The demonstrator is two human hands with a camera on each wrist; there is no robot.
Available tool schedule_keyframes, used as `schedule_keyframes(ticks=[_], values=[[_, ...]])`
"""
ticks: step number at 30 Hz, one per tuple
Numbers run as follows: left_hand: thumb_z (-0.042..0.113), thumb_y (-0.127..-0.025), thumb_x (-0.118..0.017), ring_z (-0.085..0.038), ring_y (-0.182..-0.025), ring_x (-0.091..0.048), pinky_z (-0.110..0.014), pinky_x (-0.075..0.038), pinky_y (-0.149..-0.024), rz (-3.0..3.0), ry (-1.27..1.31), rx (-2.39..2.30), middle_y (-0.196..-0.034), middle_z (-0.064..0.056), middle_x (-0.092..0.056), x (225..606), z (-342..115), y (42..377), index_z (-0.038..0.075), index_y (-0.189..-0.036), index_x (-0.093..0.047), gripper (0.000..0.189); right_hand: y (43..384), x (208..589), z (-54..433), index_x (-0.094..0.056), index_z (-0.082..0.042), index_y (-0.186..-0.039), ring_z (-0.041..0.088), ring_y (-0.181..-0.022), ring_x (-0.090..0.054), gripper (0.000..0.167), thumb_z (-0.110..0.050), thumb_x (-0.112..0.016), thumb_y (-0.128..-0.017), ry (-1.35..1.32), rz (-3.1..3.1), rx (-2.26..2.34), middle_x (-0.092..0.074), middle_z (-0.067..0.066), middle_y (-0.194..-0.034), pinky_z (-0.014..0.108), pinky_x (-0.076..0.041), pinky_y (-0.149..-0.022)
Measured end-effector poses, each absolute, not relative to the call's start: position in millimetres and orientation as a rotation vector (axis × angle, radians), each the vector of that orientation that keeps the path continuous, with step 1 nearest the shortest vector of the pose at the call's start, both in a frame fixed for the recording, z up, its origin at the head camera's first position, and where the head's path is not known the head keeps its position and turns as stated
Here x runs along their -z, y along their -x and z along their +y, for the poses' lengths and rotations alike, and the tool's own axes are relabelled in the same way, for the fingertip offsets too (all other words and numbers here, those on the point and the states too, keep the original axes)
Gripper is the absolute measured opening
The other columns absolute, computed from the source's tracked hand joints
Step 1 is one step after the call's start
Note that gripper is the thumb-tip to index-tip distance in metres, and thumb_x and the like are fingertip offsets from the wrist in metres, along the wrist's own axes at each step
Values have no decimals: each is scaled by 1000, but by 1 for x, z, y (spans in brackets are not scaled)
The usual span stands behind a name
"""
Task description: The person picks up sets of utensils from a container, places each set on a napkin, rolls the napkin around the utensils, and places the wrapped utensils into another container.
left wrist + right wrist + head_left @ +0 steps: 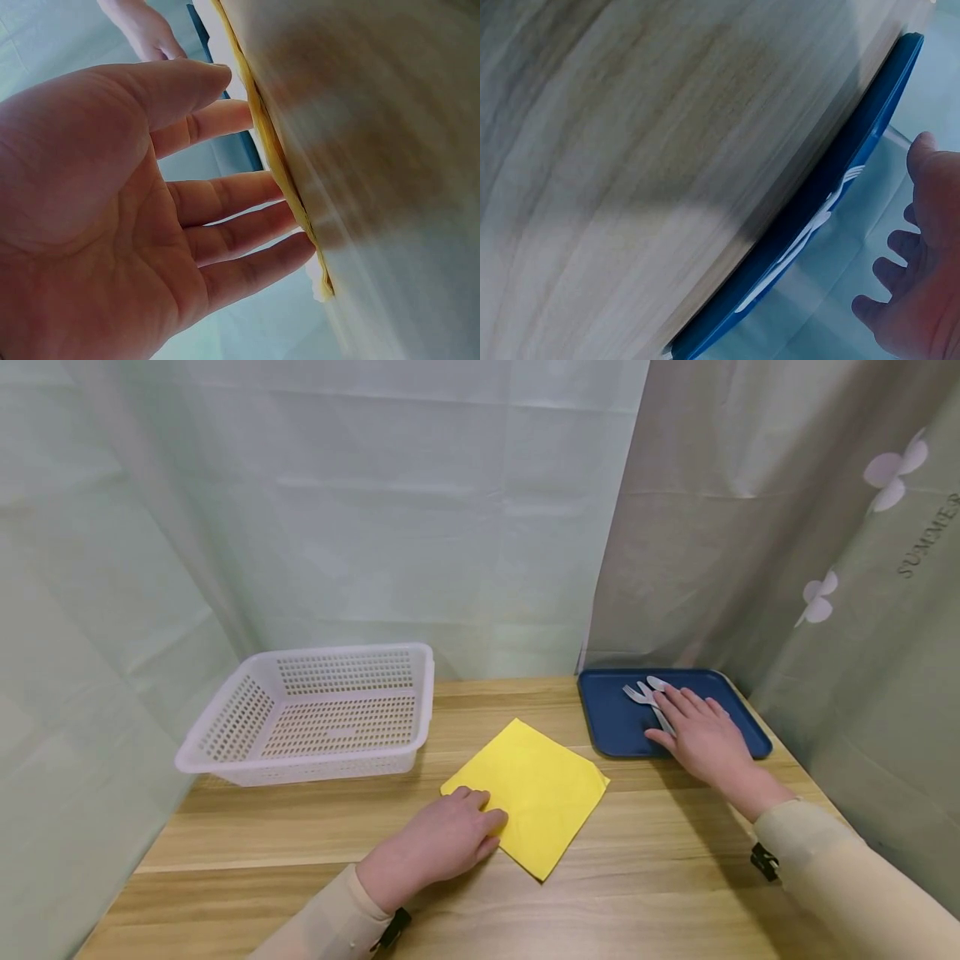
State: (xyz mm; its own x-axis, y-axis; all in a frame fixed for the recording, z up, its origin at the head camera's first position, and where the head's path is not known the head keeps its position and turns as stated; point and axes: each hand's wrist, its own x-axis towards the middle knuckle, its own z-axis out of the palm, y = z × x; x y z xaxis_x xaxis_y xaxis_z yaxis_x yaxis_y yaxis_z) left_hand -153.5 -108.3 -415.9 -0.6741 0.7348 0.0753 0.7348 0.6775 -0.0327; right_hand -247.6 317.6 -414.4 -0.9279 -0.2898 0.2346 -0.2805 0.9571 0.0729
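Observation:
A folded yellow cloth (536, 793) lies flat on the wooden table, turned cornerwise. My left hand (442, 835) rests its fingertips on the cloth's left edge; in the left wrist view the fingers (232, 199) are spread and lightly bent, the thumb held apart. At the right stands a blue tray (611, 727) with a white fork (636, 695), a knife and a spoon (657, 683) on it. Above this cutlery is my right hand (701, 735), palm down with fingers extended, hiding the handles. The right wrist view shows a gap between that hand and the tray, with nothing held.
A white perforated plastic basket (386, 760) stands at the back left, with its inside bare. Pale curtains (420, 510) hang close behind the table (300, 835) and along both sides, near the tray's right end.

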Motion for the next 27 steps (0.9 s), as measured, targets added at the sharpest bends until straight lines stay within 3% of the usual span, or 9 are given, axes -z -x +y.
schedule_keyframes(ticks=[27], values=[[27,-103,-78,-24,-91,-62,-38,-56,-73,-2756,1247,32,-100,-5,-62,417,-111,155,20,-101,-69,12,270,419,329,-44,3,-164,53,-152,-43,68,-40,-60,-114,-339,-2981,118,-42,31,-167,71,-32,-122]])
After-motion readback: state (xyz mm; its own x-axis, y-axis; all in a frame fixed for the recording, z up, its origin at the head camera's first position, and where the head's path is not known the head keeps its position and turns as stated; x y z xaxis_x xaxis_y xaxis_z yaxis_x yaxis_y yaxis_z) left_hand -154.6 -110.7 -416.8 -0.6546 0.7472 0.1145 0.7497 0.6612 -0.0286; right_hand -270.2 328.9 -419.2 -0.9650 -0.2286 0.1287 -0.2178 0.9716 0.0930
